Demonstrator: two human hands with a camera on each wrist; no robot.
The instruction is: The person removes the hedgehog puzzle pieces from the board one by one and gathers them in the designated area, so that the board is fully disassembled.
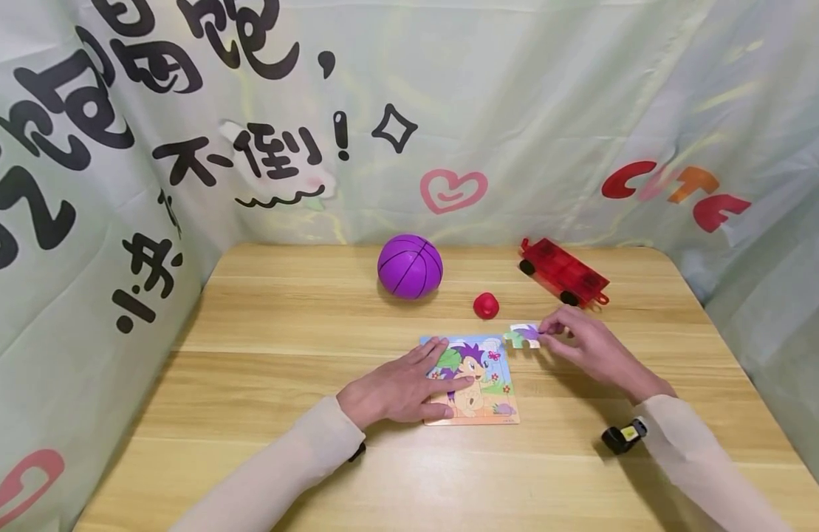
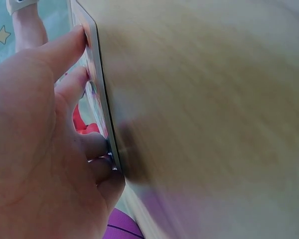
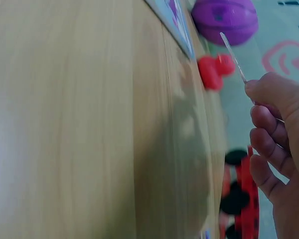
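Step in hand: a jigsaw piece is out of the board and up in the fingers — by my reading this is the lift-and-carry part of working the puzzle, with the board pinned down meanwhile
Left hand [image 1: 399, 388]: lies flat with straight fingers spread over the left part of the puzzle board [image 1: 478, 384], pressing it onto the counter [image 1: 283, 347]; the left wrist view shows the fingertips right at the board's edge
Right hand [image 1: 585, 343]: thumb and fingertips pinch the loose puzzle piece [image 1: 523, 335], held just off the board's upper right corner; the right wrist view shows the piece edge-on, thin and raised clear of the wood
Where the piece is: in the right hand's pinch, between the board and the red knob-shaped toy [image 1: 486, 305], near both, touching neither as far as I can tell
Next move calls for: I judge a steady pinch and a careful turn of the piece, keeping it level — the left hand's flat pressure would need to hold so the board does not slide
Count, puzzle: one board, one loose piece
Count, toys: one purple ball [image 1: 410, 266], one small red toy, one red wheeled cart [image 1: 563, 271] at the far edge
Count, hands: two, well apart in their jobs — one pressing, one pinching
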